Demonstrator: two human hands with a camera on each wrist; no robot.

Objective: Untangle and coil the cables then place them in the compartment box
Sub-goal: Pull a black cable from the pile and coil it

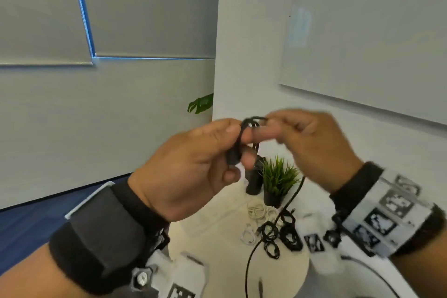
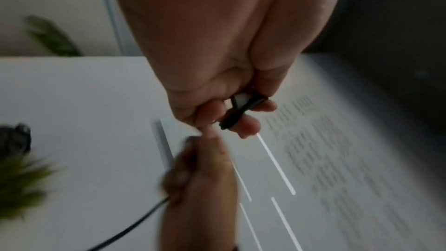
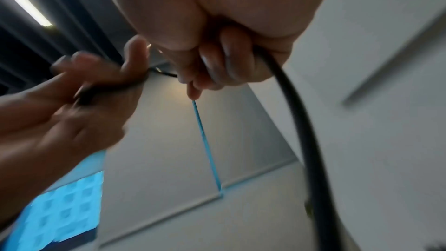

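Note:
Both hands are raised above a round white table (image 1: 217, 232). My left hand (image 1: 193, 164) pinches a small coil of black cable (image 1: 244, 138) between thumb and fingers; the left wrist view shows the loops (image 2: 239, 110) across its fingertips. My right hand (image 1: 307, 143) grips the same cable just right of the coil, and the free length (image 1: 290, 201) hangs from it down to the table (image 3: 301, 121). On the table lie coiled white cables (image 1: 258, 210) and black coiled cables (image 1: 272, 237). No compartment box is clearly visible.
A small green potted plant (image 1: 278, 179) and a dark cylinder (image 1: 254, 181) stand at the back of the table. Marker-tagged white blocks (image 1: 314, 242) sit right of the cables. A whiteboard (image 1: 375, 43) hangs on the right wall; blue floor (image 1: 29, 230) lies to the left.

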